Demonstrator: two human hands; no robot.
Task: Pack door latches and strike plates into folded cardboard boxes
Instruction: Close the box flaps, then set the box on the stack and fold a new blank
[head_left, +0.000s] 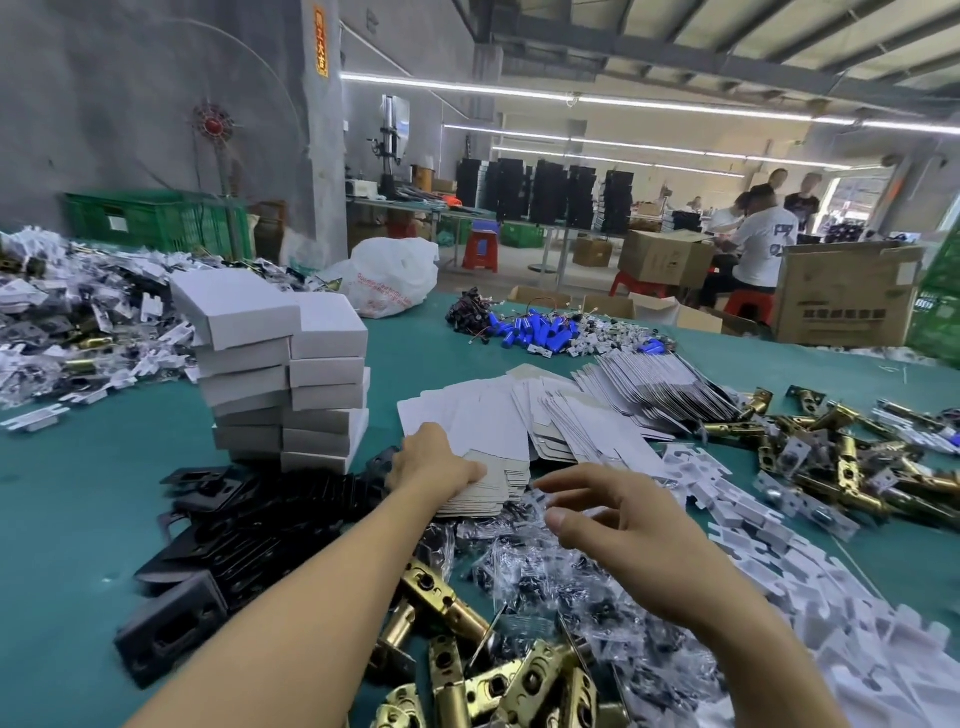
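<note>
Left hand (431, 467): centre of frame, on the near-left corner of the blanks; thumb lies on top, fingers curl down at the edge and appear to pinch the top sheets, though the fingertips are hidden
Right hand (639, 530): right of centre, above the bags; fingers spread and loosely bent, holding nothing
Blanks (483, 415): flat white cardboard, fanned in overlapping rows from centre toward upper right
Boxes (291, 374): folded, white, in two touching columns left of centre; top box of the left column sits askew
Strike plates (249, 530): black, heaped at lower left, touching the base of the boxes
Latches (467, 649): brass, piled at bottom centre under both forearms; a second pile (831, 457) lies at right edge, beside the blanks
Bags (545, 561): small clear packets with dark contents, between the blanks and the near latches
Inserts (779, 545): white shaped pieces, in a band from centre right to lower right
Table (78, 493): green surface carrying all of the above
Far pile (78, 322): mixed white and dark parts, upper left of the table
Blue cylinders (540, 330): small heap with wires, behind the blanks
</note>
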